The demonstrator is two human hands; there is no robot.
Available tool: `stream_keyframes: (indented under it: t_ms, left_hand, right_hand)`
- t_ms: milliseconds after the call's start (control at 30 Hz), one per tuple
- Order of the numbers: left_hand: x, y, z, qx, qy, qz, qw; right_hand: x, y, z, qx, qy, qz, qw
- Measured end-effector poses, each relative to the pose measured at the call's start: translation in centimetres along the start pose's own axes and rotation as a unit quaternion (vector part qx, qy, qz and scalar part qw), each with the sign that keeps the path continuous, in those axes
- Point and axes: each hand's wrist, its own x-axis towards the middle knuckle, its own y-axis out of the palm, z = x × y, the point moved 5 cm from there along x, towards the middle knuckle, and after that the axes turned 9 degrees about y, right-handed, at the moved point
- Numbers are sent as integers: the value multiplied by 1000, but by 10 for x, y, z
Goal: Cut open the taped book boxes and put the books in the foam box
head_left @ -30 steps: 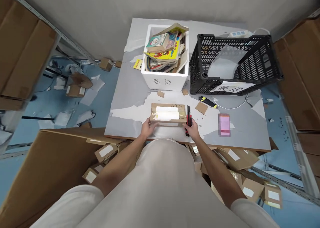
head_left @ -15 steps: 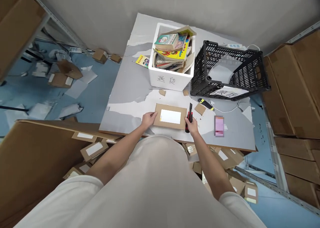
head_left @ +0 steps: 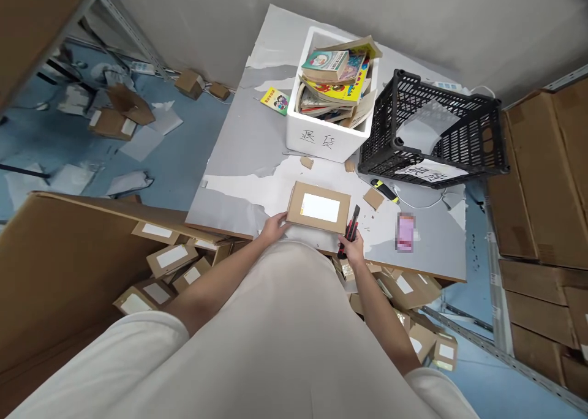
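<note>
A small brown cardboard box [head_left: 297, 202] with a white label lies label-up near the table's front edge. At its front left corner my left hand [head_left: 274, 228] is closed, fingers against the side and underneath edge. My right hand [head_left: 353, 249] is wrapped round a red and black utility knife [head_left: 352, 225], tip pointing away from me, close by the box's front right corner. Whether the blade is out is too small to tell. Beyond the box stands a white foam box [head_left: 316, 140] full of books [head_left: 337, 90].
A black plastic crate [head_left: 381, 155] stands right of the foam box. Another cutter [head_left: 384, 190], cardboard scraps [head_left: 373, 198] and a blurred pink phone-like item [head_left: 405, 233] lie on the table [head_left: 234, 143]. A big carton [head_left: 68, 272] holding labelled parcels [head_left: 171, 256] stands left.
The cardboard box has turned slightly, and its front side shows more. My left hand has slid to its front left corner. My right hand, still holding the knife, has shifted slightly toward me.
</note>
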Motion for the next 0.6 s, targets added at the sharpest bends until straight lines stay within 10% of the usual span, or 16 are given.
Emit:
stream_keyframes:
  t_ms: [600]
  left_hand:
    - [11, -16, -96, 215, 87, -91, 969]
  right_hand:
    - [13, -4, 89, -130, -100, -80, 983]
